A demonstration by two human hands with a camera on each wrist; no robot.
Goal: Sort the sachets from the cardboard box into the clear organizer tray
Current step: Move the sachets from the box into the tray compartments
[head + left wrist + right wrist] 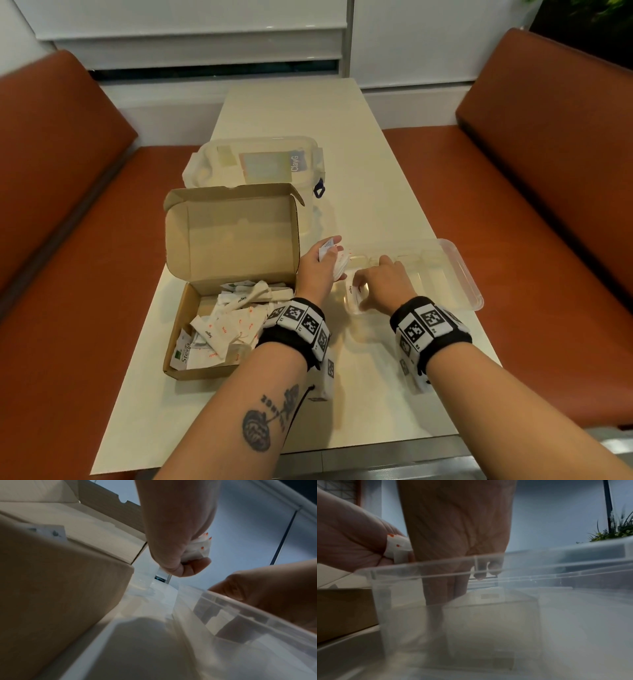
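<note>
Table (359, 144): long, pale, running away from the viewer between two orange benches.

Cardboard box (219, 274): left of the clear organizer tray (459, 270), lid flap standing open at its far side. Loose sachets (233, 329) heaped inside, most still unsorted; judged early in the task.

Tray: long axis running left to right, its left end near the box's right wall. Dividers faintly visible through the plastic in the wrist views. Lidded clear container (260, 164) beyond the box, well apart from the tray.

Left hand (317, 267): between box and tray, raised over the tray's left far corner. Fingers curled and clamped round a small stack of sachets (330, 255), white with orange print; same bundle seen in the left wrist view (199, 549), squeezed between palm and curled fingers.

Right hand (380, 282): down inside the tray's left-end compartment, fingers (447, 588) pointing downward into it, side by side. Whether pinching or merely pressing a sachet: cannot tell. One sachet (354, 294) lying in that compartment, just left of the right hand, at the thumb side.

Key relation: held stack up and to the left of the right-hand fingers, close by, tray's left wall between. Right hand nearer the compartment; left hand nearer the box. Next move probably a short pass from left hand to right, then down into the tray.

Risk, as judged: stack fanning loose, sachets slipping outside the tray's left wall.
</note>
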